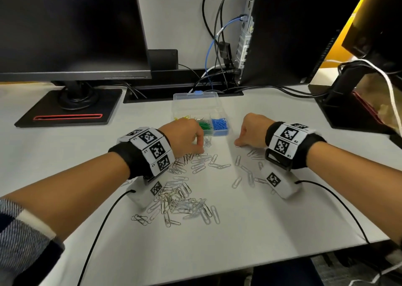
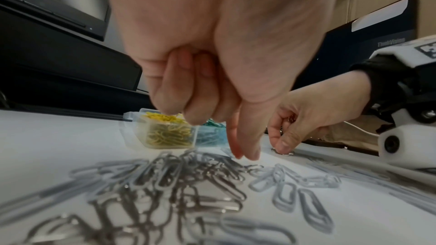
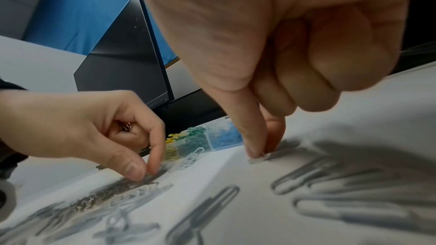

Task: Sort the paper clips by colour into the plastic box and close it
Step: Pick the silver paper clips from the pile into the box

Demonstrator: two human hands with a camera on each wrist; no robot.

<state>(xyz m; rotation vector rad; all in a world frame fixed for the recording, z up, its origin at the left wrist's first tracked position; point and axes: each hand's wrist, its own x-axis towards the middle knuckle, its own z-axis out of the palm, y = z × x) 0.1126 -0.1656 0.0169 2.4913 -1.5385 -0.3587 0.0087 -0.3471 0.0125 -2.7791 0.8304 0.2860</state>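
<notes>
Yellow, green and blue clips already fill the clear plastic compartment box [image 1: 196,103], lid up; silver and white paper clips [image 1: 185,201] litter the white counter [image 1: 261,220], while the left hand [image 1: 185,139] and right hand [image 1: 253,131] each pinch one with narrowed fingers [image 3: 251,148].

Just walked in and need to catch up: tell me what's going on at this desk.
A person is sorting paper clips. The left hand pinches at the heap of silver and white clips near the open plastic box, with a few clips already tucked in its palm. The right hand has thumb and forefinger closed on a single clip lying on the desk. The box already holds yellow clips, green clips and blue clips in separate compartments; its lid is up.
</notes>
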